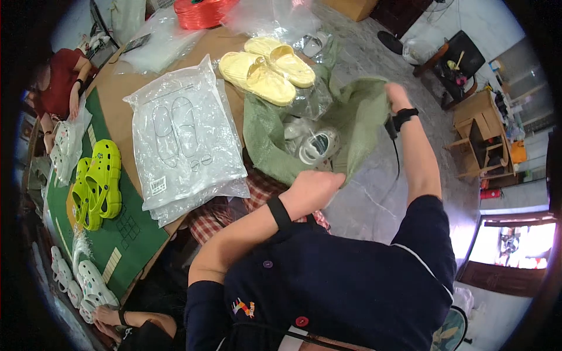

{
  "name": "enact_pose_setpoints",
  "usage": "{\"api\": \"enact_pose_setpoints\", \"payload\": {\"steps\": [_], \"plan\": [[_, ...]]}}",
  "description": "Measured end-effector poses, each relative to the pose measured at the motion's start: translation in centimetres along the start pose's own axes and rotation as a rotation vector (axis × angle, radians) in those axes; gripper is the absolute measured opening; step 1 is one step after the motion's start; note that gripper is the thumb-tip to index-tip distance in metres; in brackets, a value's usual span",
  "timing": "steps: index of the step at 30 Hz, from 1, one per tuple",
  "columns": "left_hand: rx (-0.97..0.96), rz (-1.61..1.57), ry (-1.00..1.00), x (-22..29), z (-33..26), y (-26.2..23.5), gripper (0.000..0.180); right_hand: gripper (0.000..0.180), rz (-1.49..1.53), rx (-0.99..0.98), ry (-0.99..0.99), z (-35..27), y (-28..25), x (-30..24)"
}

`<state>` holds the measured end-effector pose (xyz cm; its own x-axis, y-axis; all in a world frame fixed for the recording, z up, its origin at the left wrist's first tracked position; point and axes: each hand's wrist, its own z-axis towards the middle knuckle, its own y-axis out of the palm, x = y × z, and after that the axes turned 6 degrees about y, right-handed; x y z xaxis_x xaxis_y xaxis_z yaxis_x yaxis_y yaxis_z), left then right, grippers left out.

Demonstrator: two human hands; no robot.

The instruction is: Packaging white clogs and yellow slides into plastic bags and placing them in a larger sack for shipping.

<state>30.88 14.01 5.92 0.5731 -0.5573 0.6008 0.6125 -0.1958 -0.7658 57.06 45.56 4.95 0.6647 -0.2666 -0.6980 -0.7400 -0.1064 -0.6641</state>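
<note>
A green woven sack hangs with its mouth wide, beside the table's edge. My left hand is closed on the near rim of the sack. At the far right side of that rim, my right hand is closed on the fabric too. Down inside lie pale clogs, seemingly wrapped in clear plastic; what is beneath them is hidden. A pair of yellow slippers rests on the table just beyond the sack. To the left of the sack lies a stack of clear plastic bags printed with shoe outlines.
Lime-green clogs and white clogs stand on a green mat at left. Two people work there, one in a red top. A red twine roll is at the back. A chair and wooden desk stand right.
</note>
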Motion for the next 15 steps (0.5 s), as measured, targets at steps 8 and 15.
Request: {"api": "enact_pose_setpoints", "payload": {"steps": [8,15], "plan": [[-0.126,0.014,-0.006,-0.2,-0.3,1.0,0.023,0.024,-0.078,0.050,0.067,-1.8,0.9,0.0],[-0.167,-0.041,-0.020,-1.7,-0.7,2.7,0.018,0.057,-0.119,-0.101,0.042,-3.9,2.2,-1.2]]}}
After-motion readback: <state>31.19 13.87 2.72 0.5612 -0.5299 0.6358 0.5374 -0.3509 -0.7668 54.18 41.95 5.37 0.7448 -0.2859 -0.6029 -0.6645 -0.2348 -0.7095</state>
